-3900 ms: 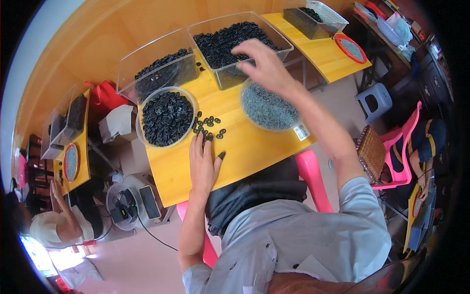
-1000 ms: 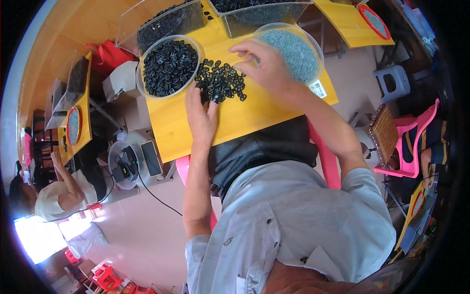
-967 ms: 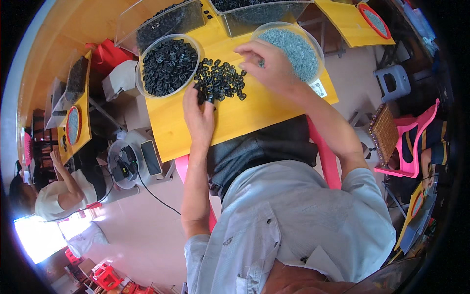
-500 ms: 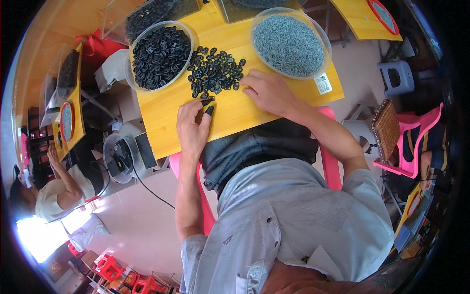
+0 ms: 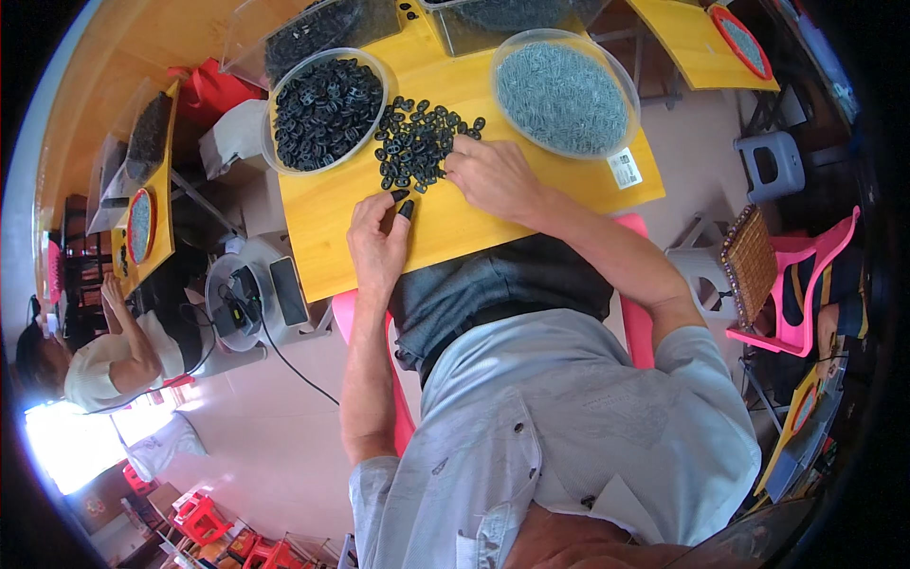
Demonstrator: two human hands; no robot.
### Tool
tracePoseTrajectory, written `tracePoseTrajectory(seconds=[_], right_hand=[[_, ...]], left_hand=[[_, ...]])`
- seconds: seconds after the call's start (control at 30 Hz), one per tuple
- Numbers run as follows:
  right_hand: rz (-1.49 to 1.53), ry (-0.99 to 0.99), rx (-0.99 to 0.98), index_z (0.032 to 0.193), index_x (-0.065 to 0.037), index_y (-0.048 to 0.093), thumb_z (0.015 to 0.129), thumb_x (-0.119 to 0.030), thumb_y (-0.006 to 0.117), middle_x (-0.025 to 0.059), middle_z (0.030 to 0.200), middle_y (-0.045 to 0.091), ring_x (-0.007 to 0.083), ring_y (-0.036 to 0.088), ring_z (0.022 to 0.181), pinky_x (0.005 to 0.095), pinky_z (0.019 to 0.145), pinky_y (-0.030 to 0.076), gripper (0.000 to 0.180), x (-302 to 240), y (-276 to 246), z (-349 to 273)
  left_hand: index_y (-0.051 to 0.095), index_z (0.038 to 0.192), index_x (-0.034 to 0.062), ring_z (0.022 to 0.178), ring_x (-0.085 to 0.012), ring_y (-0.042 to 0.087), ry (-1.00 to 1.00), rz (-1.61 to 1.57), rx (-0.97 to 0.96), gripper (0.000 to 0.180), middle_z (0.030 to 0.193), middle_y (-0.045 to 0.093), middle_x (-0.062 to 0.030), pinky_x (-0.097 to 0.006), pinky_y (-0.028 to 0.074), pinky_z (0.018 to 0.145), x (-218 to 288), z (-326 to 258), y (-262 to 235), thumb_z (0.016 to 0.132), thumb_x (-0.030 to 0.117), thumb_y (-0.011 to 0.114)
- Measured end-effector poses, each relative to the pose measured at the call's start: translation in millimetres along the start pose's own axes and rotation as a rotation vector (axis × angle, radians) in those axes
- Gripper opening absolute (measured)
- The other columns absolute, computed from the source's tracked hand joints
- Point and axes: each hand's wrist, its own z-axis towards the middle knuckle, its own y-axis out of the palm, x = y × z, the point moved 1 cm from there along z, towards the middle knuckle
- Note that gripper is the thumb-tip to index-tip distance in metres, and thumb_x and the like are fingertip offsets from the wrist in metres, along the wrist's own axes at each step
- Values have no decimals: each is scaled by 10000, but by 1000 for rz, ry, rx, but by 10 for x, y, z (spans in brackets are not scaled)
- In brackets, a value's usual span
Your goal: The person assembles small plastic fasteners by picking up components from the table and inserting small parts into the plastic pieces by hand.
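Observation:
A loose pile of small black oval plastic pieces (image 5: 417, 142), with holes in them, lies on the yellow table (image 5: 332, 232). Just below the pile, my left hand (image 5: 377, 245) rests at the table with black covers on its thumb and index finger. Those two fingertips stand slightly apart, and no piece shows between them. My right hand (image 5: 495, 178) reaches in from the right, its fingers bent together at the pile's right edge. Its fingertips are partly hidden, so what they pinch cannot be made out.
A clear tub of black pieces (image 5: 327, 112) stands left of the pile. At the right is a clear tub of small grey metal parts (image 5: 564, 100). Transparent bins (image 5: 512, 24) line the far edge. A phone (image 5: 287, 289) lies on a stool at left; a person (image 5: 123, 360) sits beyond.
My right hand has shifted left, against the pile, its fingers more drawn together. The dark piece at my left fingertips no longer shows. The whole view has shifted slightly.

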Motion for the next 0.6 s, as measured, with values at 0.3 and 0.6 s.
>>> tracePoseTrajectory(seconds=[0.3,0.6], right_hand=[[102,42,2,870,-56,686,830,-189,679,94,840,593,311,646,768,452,668,510,139,-109,-45,60],[73,25,21,857,-63,700,844,-209,667,96,858,619,304,650,771,443,679,508,150,-60,29,-45]], left_hand=[[641,968,-39,942,-327,630,45,35,-18,196,991,664,-180,-372,501,842,-35,-5,-2,775,-15,663],[637,963,-39,913,-333,625,93,54,21,190,966,660,-175,-375,501,819,-7,-14,-15,777,-9,647]])
